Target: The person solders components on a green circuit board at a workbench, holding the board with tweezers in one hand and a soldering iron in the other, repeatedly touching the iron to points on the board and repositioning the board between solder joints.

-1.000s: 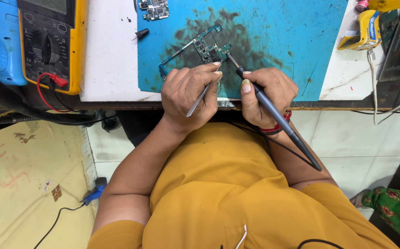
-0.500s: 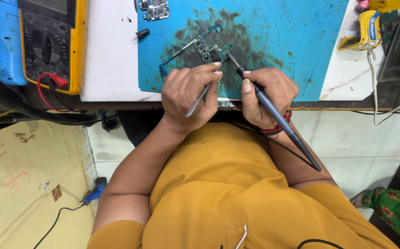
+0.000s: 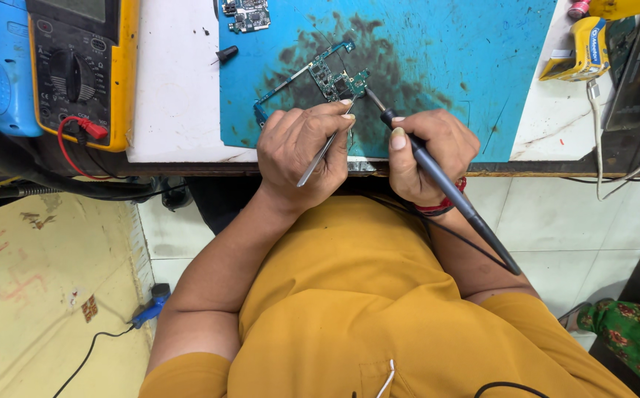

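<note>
Yellow plastic frames the multimeter at the upper left of the frame, its dial facing up and a red lead plugged into its lower edge; a blue case lies just beside it on the left. To the right of the meter runs a white strip of the bench, with a small black cap lying near the edge of a blue work mat. The mat is darkly stained around its middle. At the top of the frame a small circuit board rests on the mat, well apart from the hands.

In the stained patch, upper centre, lies the green circuit board, a narrow arm of it reaching toward the lower left. The person's left hand sits at the near edge of the mat, fingers closed on metal tweezers whose tips point up at the board. Just right of it, the right hand is clamped around a dark soldering iron; the iron's tip touches the board's right end, and its handle slants down toward the lower right across the person's mustard shirt. A red band circles the right wrist.

At the upper right, off the mat, stands a yellow tool, with cables hanging over the bench edge.
</note>
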`<action>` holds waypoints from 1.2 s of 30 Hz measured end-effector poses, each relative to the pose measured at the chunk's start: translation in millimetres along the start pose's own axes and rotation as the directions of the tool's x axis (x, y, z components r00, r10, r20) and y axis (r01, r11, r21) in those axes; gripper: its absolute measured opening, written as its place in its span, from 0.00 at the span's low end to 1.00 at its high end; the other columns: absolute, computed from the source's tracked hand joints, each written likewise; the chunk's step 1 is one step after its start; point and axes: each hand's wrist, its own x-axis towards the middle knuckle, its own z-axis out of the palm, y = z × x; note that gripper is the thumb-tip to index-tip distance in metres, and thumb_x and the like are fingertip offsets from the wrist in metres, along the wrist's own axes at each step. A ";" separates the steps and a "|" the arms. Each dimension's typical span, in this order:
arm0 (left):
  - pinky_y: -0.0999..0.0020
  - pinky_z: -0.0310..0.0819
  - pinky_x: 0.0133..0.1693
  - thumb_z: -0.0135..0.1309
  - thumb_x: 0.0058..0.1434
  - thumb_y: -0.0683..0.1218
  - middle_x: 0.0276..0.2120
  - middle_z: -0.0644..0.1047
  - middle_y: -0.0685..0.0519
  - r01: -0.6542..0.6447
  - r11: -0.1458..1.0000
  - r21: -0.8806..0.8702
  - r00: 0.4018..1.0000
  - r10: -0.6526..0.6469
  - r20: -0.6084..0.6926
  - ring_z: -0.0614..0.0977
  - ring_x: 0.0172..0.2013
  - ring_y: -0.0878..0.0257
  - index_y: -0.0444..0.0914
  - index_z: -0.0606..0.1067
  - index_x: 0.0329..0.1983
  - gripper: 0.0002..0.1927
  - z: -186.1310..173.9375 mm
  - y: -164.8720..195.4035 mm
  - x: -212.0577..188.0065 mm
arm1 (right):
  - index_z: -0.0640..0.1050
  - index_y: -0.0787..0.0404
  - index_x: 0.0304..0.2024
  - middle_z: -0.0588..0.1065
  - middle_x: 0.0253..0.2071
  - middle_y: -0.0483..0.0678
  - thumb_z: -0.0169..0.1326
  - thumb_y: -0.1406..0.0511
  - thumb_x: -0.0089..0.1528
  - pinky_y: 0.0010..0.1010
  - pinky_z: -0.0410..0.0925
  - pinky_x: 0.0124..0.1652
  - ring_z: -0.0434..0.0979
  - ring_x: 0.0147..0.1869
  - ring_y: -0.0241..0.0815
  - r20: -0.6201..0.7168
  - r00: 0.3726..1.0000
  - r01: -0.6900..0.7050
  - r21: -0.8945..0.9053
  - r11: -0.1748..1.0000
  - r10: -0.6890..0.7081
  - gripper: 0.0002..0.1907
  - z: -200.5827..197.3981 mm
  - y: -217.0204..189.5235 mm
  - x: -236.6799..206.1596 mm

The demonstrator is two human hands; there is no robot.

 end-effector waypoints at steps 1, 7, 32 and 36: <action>0.65 0.65 0.34 0.64 0.65 0.37 0.44 0.83 0.54 0.002 1.000 -0.002 1.000 -0.002 -0.002 0.81 0.33 0.61 0.40 0.71 0.44 0.13 0.1 0.3 0.0 | 0.76 0.66 0.41 0.78 0.36 0.54 0.56 0.70 0.68 0.34 0.70 0.35 0.79 0.35 0.49 0.003 1.000 0.004 0.001 1.000 -0.004 0.04 0.1 0.3 0.1; 0.65 0.65 0.35 0.64 0.65 0.37 0.44 0.83 0.54 0.004 1.000 -0.004 1.000 -0.004 -0.001 0.81 0.33 0.61 0.40 0.71 0.44 0.13 -0.8 0.6 0.2 | 0.76 0.66 0.41 0.78 0.35 0.53 0.57 0.70 0.68 0.34 0.70 0.34 0.79 0.35 0.49 0.007 1.000 0.017 0.001 1.000 -0.017 0.04 2.2 1.3 0.3; 0.65 0.65 0.34 0.65 0.65 0.37 0.44 0.83 0.55 0.006 1.000 -0.005 1.000 -0.006 0.001 0.81 0.33 0.62 0.40 0.71 0.44 0.13 0.2 0.2 0.0 | 0.77 0.65 0.42 0.79 0.36 0.53 0.57 0.70 0.68 0.33 0.71 0.34 0.80 0.35 0.49 0.013 0.999 0.033 0.005 0.999 -0.033 0.03 1.6 1.7 0.5; 0.65 0.65 0.34 0.65 0.64 0.37 0.44 0.83 0.54 0.007 1.000 -0.004 1.000 -0.007 0.002 0.81 0.33 0.61 0.40 0.71 0.44 0.13 -0.4 0.6 -0.1 | 0.77 0.66 0.41 0.78 0.34 0.53 0.57 0.70 0.67 0.36 0.70 0.36 0.79 0.33 0.48 0.004 0.999 0.034 0.009 0.999 -0.034 0.03 2.3 1.9 0.5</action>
